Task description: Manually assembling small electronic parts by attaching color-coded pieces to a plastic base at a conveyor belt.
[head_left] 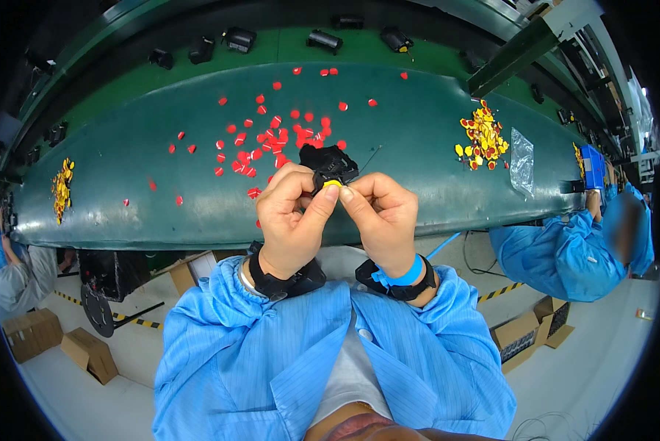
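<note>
My left hand [293,209] is closed round a black plastic part [333,163], held just above the near half of the table. A small yellow piece [333,183] sits on the part's near end, under my left thumb tip. From the other side, my right hand [383,217] pinches the same end, its thumb beside the yellow piece. A thin dark wire [371,157] sticks out to the upper right of the part. My fingers hide much of its underside.
Many small red pieces [278,140] lie scattered over the green table [403,132]. Yellow-and-red pieces [484,138] are heaped at right beside a clear plastic bag [521,163]; another yellow heap [62,191] lies far left. Black parts [324,41] line the green strip behind. Co-workers sit on both sides.
</note>
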Demonstrator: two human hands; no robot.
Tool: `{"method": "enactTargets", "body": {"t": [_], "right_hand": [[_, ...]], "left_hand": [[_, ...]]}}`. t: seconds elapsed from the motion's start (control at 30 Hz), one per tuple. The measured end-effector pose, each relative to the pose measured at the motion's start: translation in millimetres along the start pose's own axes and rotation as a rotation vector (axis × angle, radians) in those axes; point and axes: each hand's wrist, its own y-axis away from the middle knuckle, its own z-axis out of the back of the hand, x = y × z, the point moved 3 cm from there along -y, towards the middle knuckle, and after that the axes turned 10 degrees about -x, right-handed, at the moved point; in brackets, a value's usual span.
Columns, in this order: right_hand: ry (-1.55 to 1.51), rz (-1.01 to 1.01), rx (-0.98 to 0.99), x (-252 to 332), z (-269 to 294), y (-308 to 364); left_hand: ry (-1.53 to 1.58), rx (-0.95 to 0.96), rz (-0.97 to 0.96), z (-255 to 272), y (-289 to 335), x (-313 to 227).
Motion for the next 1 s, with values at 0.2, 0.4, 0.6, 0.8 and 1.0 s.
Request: {"method": "enactTargets", "body": {"t": [0.2,0.4,0.6,0.8,1.0], "right_hand": [[0.115,0.014,0.013,-12.6,8.1,-36.2],[0.217,-0.005,-0.186,-26.8,104.6,-53.3],[0.342,-0.224,-0.268,-43.9,168.6,-30.8],[0.688,-0.115,-0.266,-32.7,200.4,-48.3],[1.208,0.246,-0.372,-11.5,217.2,-103.9]], "left_hand": [[-0.495,0.168,-0.388,-4.1,-75.5,-3.0],[-0.958,0.142,-0.647,9.7,-222.0,65.4],[-1.187,0.271,-0.511,-11.5,-278.1,132.1],[-1.215,0.279,-0.599,-2.4,-278.8,123.5],[-0.750,0.246,-0.293,40.7,-219.2,49.8]]}}
